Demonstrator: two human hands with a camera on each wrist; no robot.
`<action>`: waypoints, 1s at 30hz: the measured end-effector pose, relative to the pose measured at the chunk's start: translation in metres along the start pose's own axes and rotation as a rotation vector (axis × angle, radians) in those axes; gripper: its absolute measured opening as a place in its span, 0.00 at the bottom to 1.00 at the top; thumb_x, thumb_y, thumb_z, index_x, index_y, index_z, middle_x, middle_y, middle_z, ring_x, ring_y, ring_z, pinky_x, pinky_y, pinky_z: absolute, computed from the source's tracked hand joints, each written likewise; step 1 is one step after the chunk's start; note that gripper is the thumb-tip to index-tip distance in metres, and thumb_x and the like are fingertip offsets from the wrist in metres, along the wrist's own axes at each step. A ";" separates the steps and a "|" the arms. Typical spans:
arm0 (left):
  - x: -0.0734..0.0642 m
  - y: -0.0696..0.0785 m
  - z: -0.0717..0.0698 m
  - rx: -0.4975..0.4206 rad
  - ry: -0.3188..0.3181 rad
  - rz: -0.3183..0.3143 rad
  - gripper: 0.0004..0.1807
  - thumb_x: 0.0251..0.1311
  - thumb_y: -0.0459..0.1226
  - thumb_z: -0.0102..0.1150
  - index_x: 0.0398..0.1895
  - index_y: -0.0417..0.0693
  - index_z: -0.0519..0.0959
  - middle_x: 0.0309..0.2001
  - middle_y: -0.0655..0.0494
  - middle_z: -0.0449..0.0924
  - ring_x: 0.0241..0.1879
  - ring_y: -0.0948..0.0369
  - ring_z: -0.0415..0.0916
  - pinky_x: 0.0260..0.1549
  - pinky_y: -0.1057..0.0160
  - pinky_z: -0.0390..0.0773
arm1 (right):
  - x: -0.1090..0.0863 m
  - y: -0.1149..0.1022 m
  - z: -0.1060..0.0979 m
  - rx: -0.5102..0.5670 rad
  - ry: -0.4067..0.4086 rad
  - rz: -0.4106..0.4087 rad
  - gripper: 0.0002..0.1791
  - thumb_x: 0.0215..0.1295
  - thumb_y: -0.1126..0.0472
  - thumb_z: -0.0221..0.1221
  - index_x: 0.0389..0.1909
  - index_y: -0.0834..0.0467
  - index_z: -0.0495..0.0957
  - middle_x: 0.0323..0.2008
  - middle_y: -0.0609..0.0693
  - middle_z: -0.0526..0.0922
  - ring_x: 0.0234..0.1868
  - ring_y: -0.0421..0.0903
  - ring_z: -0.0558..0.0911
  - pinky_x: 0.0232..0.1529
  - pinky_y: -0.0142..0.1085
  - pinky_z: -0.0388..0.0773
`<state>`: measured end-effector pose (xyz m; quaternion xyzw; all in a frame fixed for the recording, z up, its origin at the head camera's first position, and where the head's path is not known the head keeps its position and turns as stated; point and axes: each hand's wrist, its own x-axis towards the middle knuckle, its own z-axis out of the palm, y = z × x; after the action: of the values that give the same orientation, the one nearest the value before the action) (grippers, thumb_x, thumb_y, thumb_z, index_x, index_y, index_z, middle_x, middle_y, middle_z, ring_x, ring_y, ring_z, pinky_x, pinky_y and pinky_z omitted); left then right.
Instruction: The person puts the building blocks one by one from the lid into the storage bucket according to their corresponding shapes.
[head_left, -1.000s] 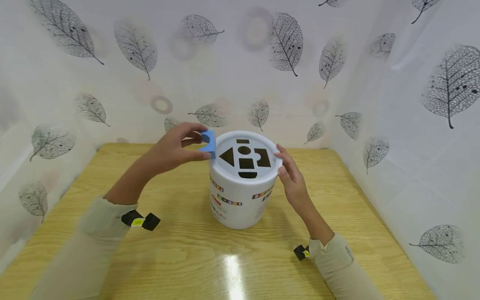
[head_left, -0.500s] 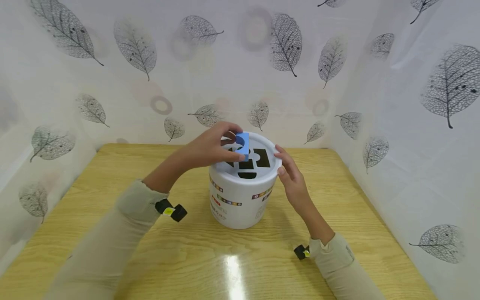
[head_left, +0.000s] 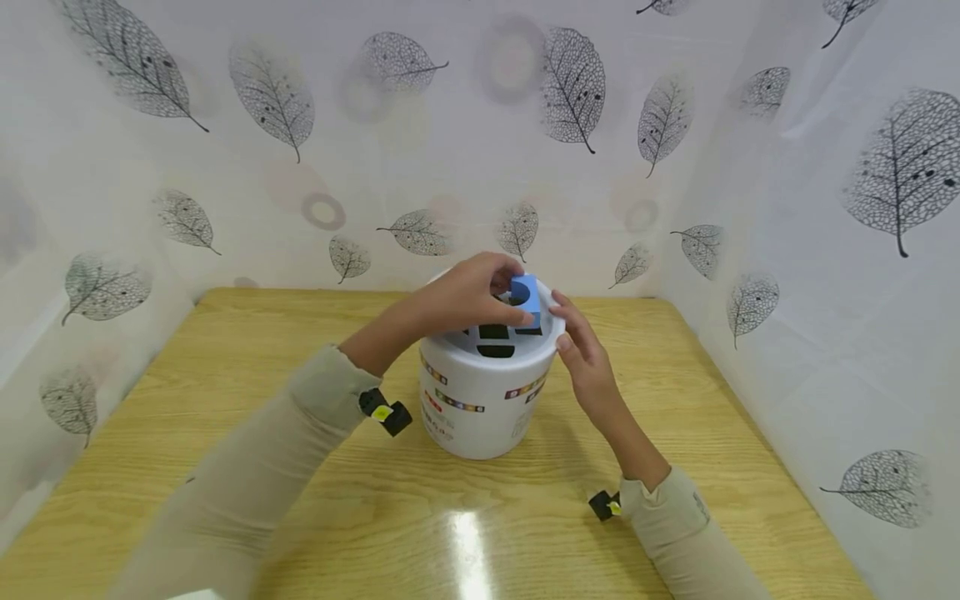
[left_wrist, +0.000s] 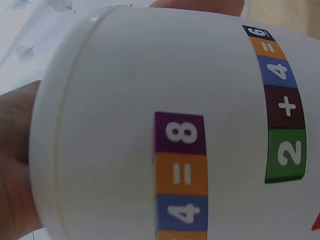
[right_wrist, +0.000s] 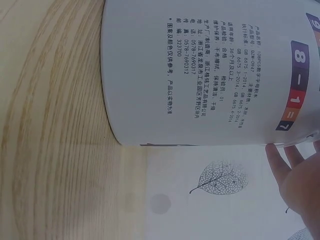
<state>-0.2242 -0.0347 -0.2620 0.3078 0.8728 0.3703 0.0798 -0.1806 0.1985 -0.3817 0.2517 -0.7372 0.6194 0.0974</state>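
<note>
A white shape-sorter bucket [head_left: 480, 408] stands upright on the table, with several cut-out holes in its lid. My left hand [head_left: 468, 296] pinches a blue block [head_left: 527, 298] with a rounded notch between thumb and fingers. The block is over the right part of the lid, covering most of the notched hole there; whether it touches the lid cannot be told. My right hand [head_left: 592, 371] rests against the bucket's right rim, thumb and fingertips touching it. In the right wrist view, the fingers of this hand [right_wrist: 302, 180] reach the bucket's top edge. The block is hidden in both wrist views.
The bucket is on a wood-grain table [head_left: 360, 508]. A white curtain [head_left: 465, 150] with leaf prints surrounds the table at the back and sides. Number-sum strips [left_wrist: 181, 170] and small print are on the bucket's wall.
My left hand has carried the blue block rightward, from beside the lid's left edge across to its right part. My right hand and the bucket have stayed in place.
</note>
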 end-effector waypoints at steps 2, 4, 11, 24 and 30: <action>0.002 0.002 0.002 0.033 -0.002 -0.002 0.42 0.55 0.53 0.73 0.68 0.42 0.69 0.59 0.51 0.77 0.58 0.56 0.76 0.59 0.55 0.77 | 0.000 0.000 0.000 0.000 -0.004 0.000 0.24 0.81 0.54 0.43 0.73 0.57 0.62 0.79 0.40 0.54 0.80 0.48 0.55 0.69 0.28 0.65; 0.003 0.002 0.003 0.061 -0.008 -0.005 0.43 0.56 0.54 0.72 0.69 0.42 0.68 0.59 0.50 0.77 0.56 0.57 0.75 0.58 0.56 0.77 | 0.001 0.001 0.000 -0.003 -0.007 0.003 0.24 0.81 0.54 0.42 0.73 0.57 0.62 0.79 0.40 0.54 0.80 0.47 0.54 0.69 0.28 0.65; 0.002 0.002 0.006 0.132 -0.012 0.003 0.43 0.56 0.54 0.72 0.69 0.41 0.68 0.60 0.50 0.75 0.56 0.57 0.74 0.58 0.56 0.76 | 0.000 0.001 0.000 -0.004 -0.008 0.003 0.25 0.81 0.52 0.43 0.73 0.56 0.62 0.79 0.39 0.54 0.80 0.47 0.55 0.69 0.28 0.64; -0.004 0.011 0.011 0.293 -0.001 -0.055 0.43 0.58 0.58 0.68 0.70 0.44 0.70 0.65 0.48 0.72 0.55 0.58 0.75 0.54 0.56 0.78 | -0.002 0.003 0.001 0.012 -0.007 -0.004 0.25 0.82 0.54 0.42 0.73 0.57 0.61 0.80 0.40 0.53 0.80 0.49 0.53 0.69 0.27 0.64; -0.006 0.010 0.011 0.319 -0.008 -0.045 0.41 0.59 0.57 0.67 0.69 0.44 0.71 0.65 0.48 0.74 0.58 0.57 0.74 0.56 0.55 0.77 | -0.002 0.002 0.001 0.001 -0.006 -0.003 0.24 0.82 0.54 0.42 0.73 0.57 0.61 0.80 0.40 0.53 0.81 0.46 0.51 0.70 0.28 0.63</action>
<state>-0.2110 -0.0268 -0.2634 0.2984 0.9269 0.2238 0.0415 -0.1798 0.1981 -0.3839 0.2546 -0.7369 0.6189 0.0957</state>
